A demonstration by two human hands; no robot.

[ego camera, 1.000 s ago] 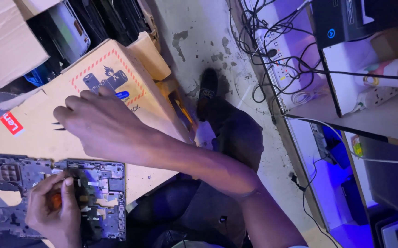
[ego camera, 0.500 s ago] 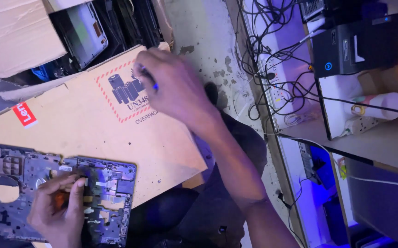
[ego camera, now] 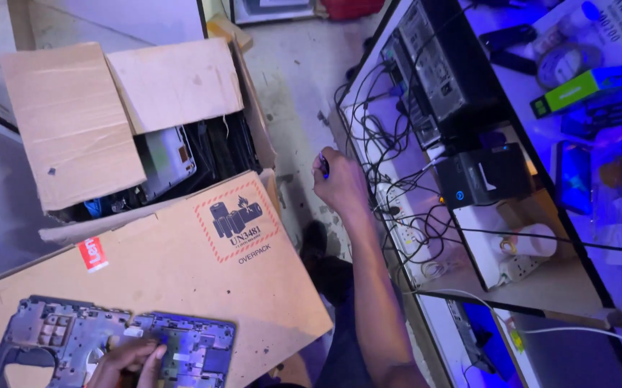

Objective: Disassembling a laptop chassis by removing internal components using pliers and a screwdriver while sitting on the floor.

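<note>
My right hand [ego camera: 338, 183] is stretched out to the right, away from the box, near a shelf full of black cables [ego camera: 390, 165]. Its fingers are closed on a small blue object [ego camera: 324, 166] that pokes out at the top. My left hand [ego camera: 128, 359] rests at the bottom edge of the view on a grey laptop chassis [ego camera: 59, 334] with its inner frame exposed. The chassis lies on a flat brown cardboard box [ego camera: 182, 266] with a red hatched label. What the left fingers grip is hidden.
An open cardboard box [ego camera: 131, 122] behind holds stacked laptop parts. On the right stand a shelf with a desktop tower [ego camera: 433, 68], a small black device [ego camera: 480, 176], a white power strip [ego camera: 408, 241] and blue-lit clutter. Concrete floor [ego camera: 289, 79] lies between.
My right hand has left the top of the cardboard box and swung up and right towards the cable shelf. The view has tilted, showing the open box. My left hand stays on the chassis.
</note>
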